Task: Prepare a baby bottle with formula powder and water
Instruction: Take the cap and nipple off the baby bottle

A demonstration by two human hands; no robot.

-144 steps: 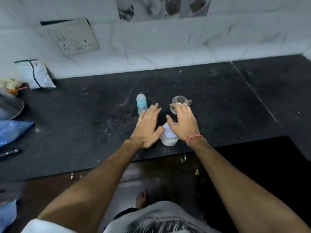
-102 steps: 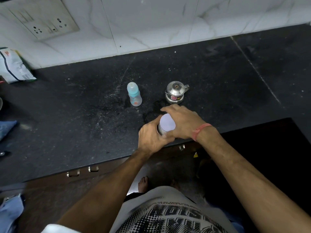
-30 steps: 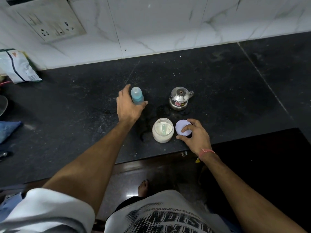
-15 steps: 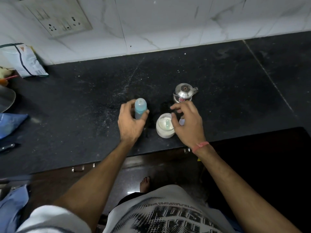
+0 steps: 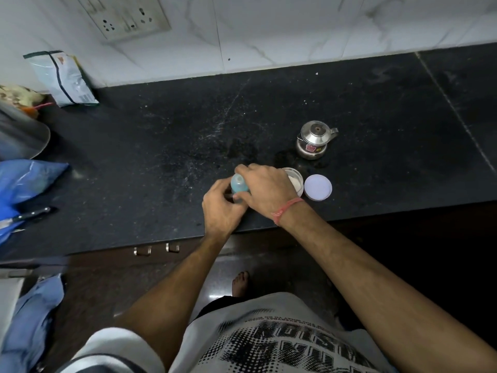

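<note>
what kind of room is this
Most likely a home kitchen: a dark stone counter against a marble-look tiled wall with a socket panel, a small steel pot and a knife on the counter, and drawer handles below its edge.

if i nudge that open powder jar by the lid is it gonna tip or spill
The powder jar looks squat and wide, so it would probably slide rather than tip. It stands open, its lid beside it, so a hard knock could puff powder out. It seems partly full, likely light.
</note>
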